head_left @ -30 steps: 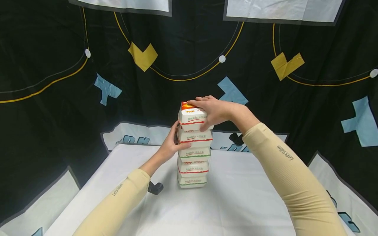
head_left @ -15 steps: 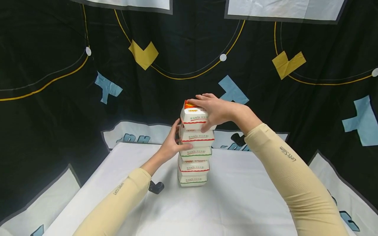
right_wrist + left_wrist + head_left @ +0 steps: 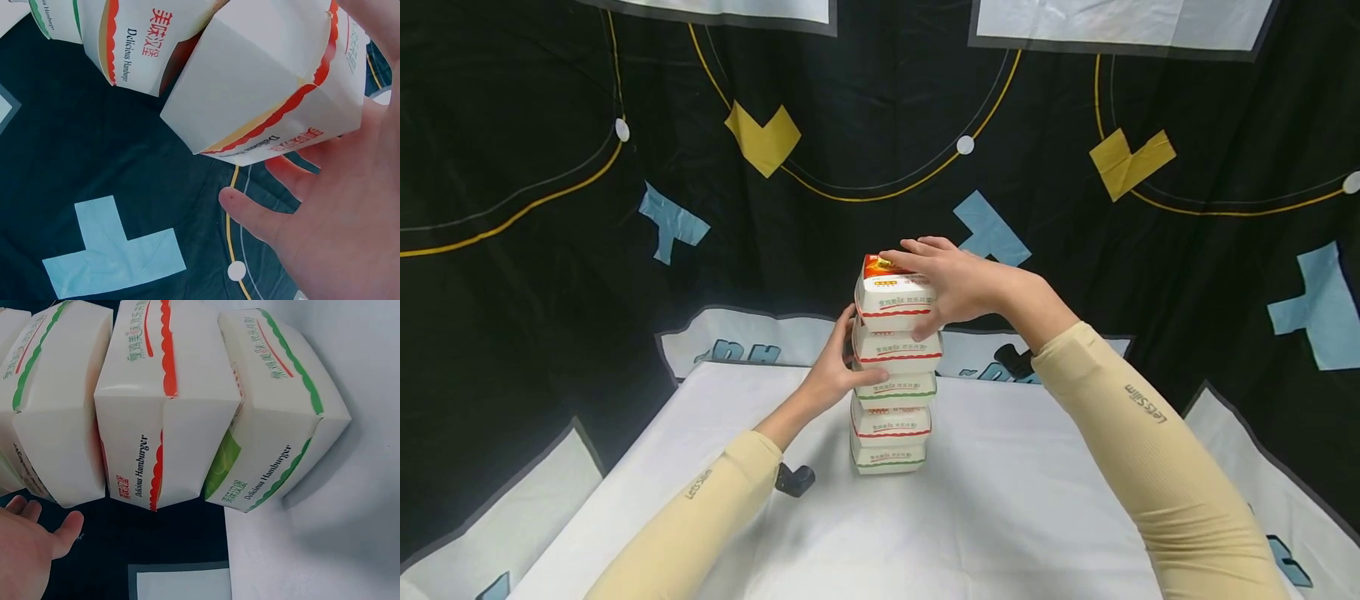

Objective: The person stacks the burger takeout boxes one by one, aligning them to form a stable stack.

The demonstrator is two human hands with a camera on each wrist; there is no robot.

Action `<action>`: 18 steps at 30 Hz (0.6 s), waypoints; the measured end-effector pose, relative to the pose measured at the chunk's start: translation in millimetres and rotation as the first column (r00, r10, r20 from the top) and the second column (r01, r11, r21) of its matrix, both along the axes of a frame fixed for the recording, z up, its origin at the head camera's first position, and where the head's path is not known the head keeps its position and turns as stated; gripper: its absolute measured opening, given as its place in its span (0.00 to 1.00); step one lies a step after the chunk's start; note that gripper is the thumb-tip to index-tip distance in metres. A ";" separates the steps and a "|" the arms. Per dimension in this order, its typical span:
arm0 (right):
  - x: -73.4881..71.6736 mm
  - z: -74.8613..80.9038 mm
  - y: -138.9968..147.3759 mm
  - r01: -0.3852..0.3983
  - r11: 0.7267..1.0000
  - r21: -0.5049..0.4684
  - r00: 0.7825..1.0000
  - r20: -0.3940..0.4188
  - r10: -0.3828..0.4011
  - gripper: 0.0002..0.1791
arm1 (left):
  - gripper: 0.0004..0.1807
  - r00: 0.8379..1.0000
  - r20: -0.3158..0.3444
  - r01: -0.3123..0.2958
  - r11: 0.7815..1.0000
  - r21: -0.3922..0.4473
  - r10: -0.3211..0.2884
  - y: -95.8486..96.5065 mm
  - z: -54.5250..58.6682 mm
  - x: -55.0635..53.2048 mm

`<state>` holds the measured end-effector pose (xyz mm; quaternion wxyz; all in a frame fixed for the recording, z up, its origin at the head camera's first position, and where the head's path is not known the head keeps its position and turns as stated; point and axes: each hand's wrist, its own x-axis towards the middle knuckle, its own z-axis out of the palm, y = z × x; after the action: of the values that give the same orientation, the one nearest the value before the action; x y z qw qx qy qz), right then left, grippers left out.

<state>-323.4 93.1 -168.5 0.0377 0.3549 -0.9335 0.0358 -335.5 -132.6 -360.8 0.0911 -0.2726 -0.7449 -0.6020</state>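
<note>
A column of several white hamburger boxes [image 3: 890,427] with red or green wavy trim stands on the white table. The red-topped box [image 3: 891,302] is uppermost, slightly offset from those under it. My right hand [image 3: 958,283] lies over its right side, fingers spread across the top and thumb down the front; in the right wrist view one finger is clear of the carton [image 3: 250,75]. Beside the upper-middle boxes, my left hand [image 3: 835,368] stands with its thumb across the front and fingers along the left side. The left wrist view shows its outer fingers extended, apart from the lower cartons [image 3: 165,406].
A white cloth covers the table [image 3: 1037,500]. Behind it hangs a black curtain [image 3: 865,100] with yellow lines and blue and yellow patches. Dark wrist devices [image 3: 795,480] show beside the sleeves.
My right hand has shifted slightly to the right, baring more of the top box's front. The top box swayed right, then back a little left. My left hand stays nearly in place.
</note>
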 end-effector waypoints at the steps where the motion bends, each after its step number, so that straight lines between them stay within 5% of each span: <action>1: 0.9 -0.4 1.1 -0.003 1.000 -0.001 1.000 -0.010 0.003 0.60 | 0.60 1.000 -0.004 -0.002 1.000 -0.001 0.002 -0.2 -0.6 0.6; 8: 5.9 -1.4 12.7 -0.007 0.999 -0.036 0.998 -0.065 0.004 0.60 | 0.62 0.996 0.006 -0.087 0.995 -0.047 0.087 -2.3 0.9 11.7; 18: 13.3 -6.6 22.9 -0.033 0.997 -0.065 0.996 -0.087 0.028 0.58 | 0.64 0.995 -0.023 -0.102 0.994 -0.044 0.101 -2.2 -1.8 14.3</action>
<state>-310.1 116.0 -175.0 0.0888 0.3689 -0.9237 0.0521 -321.3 -134.8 -362.6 0.1231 -0.2429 -0.7703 -0.5766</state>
